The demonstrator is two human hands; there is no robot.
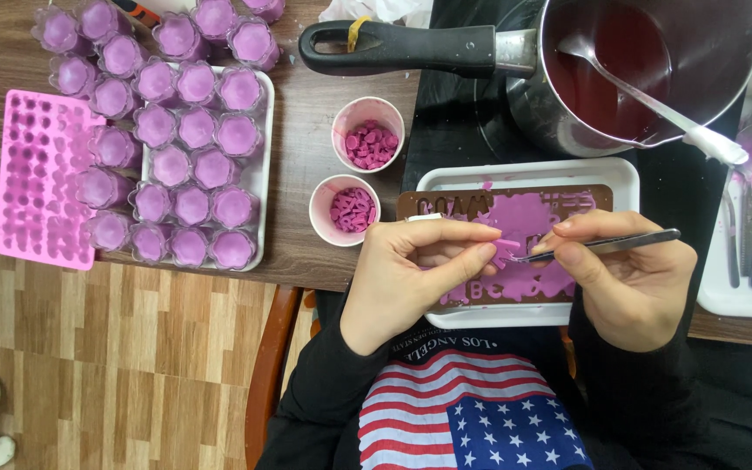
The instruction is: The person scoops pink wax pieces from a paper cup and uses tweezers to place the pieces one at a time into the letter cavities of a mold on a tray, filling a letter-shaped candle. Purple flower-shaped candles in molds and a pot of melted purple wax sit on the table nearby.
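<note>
Overhead, we log: our left hand (pixel 415 270) pinching a small pink wax piece (pixel 506 247), our right hand (pixel 624 274) gripping metal tweezers (pixel 607 245) whose tips touch that piece, both above a brown letter mould (pixel 587 197) on a white tray (pixel 620 174), two paper cups (pixel 345 209) of pink pieces nearby.

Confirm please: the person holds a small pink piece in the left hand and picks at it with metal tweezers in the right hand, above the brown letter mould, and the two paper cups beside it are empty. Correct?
Not quite. In the head view both paper cups hold small pink pieces; they are not empty. The rest stands: left hand holds the pink piece, right hand works the tweezers above the brown mould.
</note>
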